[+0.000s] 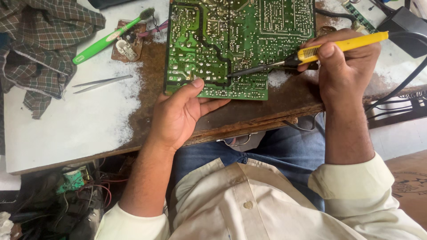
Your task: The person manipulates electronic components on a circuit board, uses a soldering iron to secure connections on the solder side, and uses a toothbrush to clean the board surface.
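A large green circuit board (231, 40) lies solder side up on the worn workbench (80, 129). My left hand (182, 111) grips the board's near edge, thumb on top and fingers underneath. My right hand (344, 66) holds a soldering iron with a yellow handle (342, 44) like a pen. Its dark tip (231, 74) touches the board near the lower middle.
Metal tweezers (100, 83), a green toothbrush (106, 40) and a small brown circuit board (126, 44) lie to the left of the board. A checked cloth (38, 44) sits at far left. Black cables (400, 84) and a black box (404, 22) are at right. Wires and parts lie under the bench.
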